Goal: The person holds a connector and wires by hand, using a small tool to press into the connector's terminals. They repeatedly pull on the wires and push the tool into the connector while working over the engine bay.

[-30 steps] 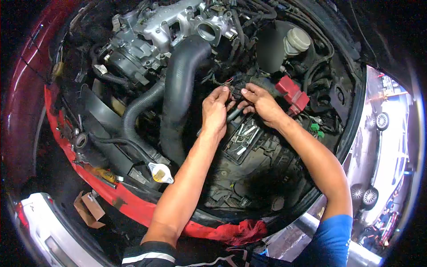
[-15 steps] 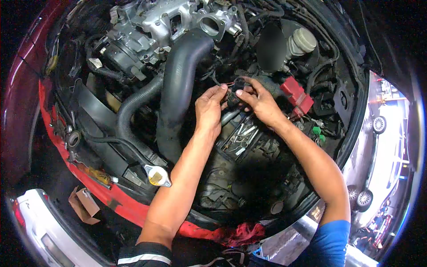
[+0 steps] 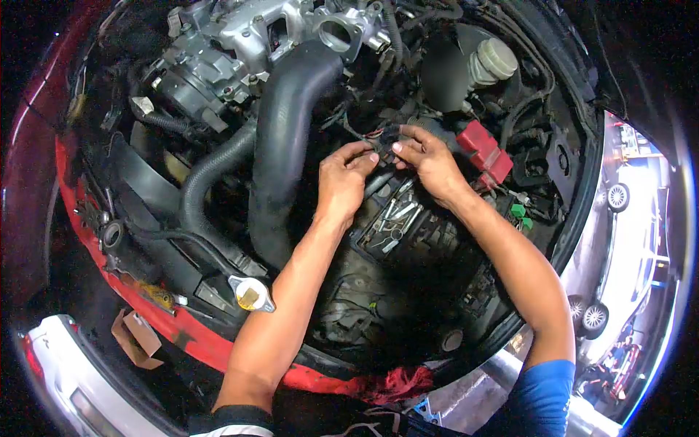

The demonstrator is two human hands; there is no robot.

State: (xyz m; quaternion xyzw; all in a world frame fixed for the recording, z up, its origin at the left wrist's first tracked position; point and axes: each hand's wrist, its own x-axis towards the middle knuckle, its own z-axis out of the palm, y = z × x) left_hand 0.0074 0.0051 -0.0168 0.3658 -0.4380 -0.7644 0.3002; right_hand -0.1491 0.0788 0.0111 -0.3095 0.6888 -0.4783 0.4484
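Both hands meet deep in the engine bay at a small dark wiring connector (image 3: 390, 136) with thin reddish wires (image 3: 373, 134) running into it. My right hand (image 3: 435, 164) pinches the connector between thumb and forefinger. Beside it, my left hand (image 3: 341, 178) has its thumb and forefinger closed near the connector's lower left side; whatever lies between those fingertips is too small and dark to make out. Just below the hands sits a dark tray (image 3: 386, 226) of metal tools.
A thick black hose (image 3: 287, 138) rises left of my left hand. Past my right hand are a red terminal cover (image 3: 484, 156) and a pale reservoir cap (image 3: 498, 60). A radiator cap (image 3: 251, 294) lies by my left forearm. The red front edge (image 3: 211, 342) curves below.
My left thumb has moved down and right, off the wires, toward the right thumb. The right hand keeps its pinch. The whole view has shifted slightly.
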